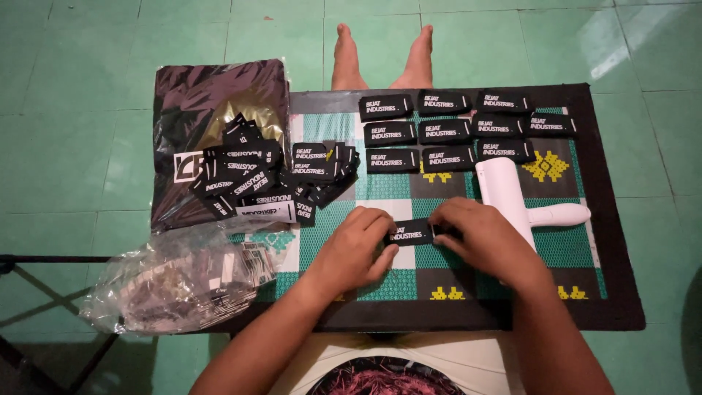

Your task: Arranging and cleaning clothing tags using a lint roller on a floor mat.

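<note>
Patterned woven mat (585,241); flat black label (411,232)

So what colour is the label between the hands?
Black label with white print, clearest in the head view.

A small black rectangular label with white print (411,233) sat between the left hand (356,247) and right hand (479,238), pinched at both ends over the patterned mat (614,219). Beyond it, ten matching black labels (445,132) lay in neat rows, while a loose heap of the same labels (252,172) spilled across a dark flat plastic-wrapped package (212,95) at the left. Nearer the person, a crumpled clear plastic bag (175,281) held more small tags.
</note>
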